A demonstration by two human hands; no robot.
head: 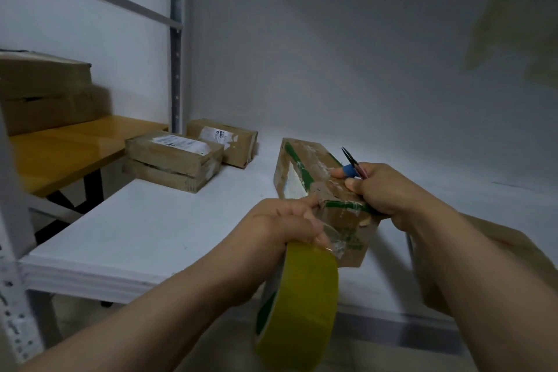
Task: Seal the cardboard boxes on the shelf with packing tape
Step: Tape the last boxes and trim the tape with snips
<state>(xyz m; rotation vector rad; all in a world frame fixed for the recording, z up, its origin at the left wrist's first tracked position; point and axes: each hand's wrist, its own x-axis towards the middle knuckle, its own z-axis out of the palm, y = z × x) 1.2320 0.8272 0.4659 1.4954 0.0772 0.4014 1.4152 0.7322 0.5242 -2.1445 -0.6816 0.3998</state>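
A long cardboard box point(305, 166) with green tape stripes lies on the white shelf point(151, 226), its near end overhanging the front edge. My left hand point(280, 223) grips a yellow-looking roll of packing tape point(302, 308) against the box's near end, with a clear strip running from the roll onto the cardboard. My right hand point(383, 190) rests on the box's top and holds small scissors point(353, 164), blades pointing up and away, with a blue band on one finger.
Two stacked boxes point(172, 160) and another labelled box point(223, 142) sit at the shelf's back left. A wooden table point(69, 148) with larger boxes point(45, 90) stands to the left. A metal upright point(176, 39) rises behind. Another cardboard box point(495, 251) lies under my right forearm.
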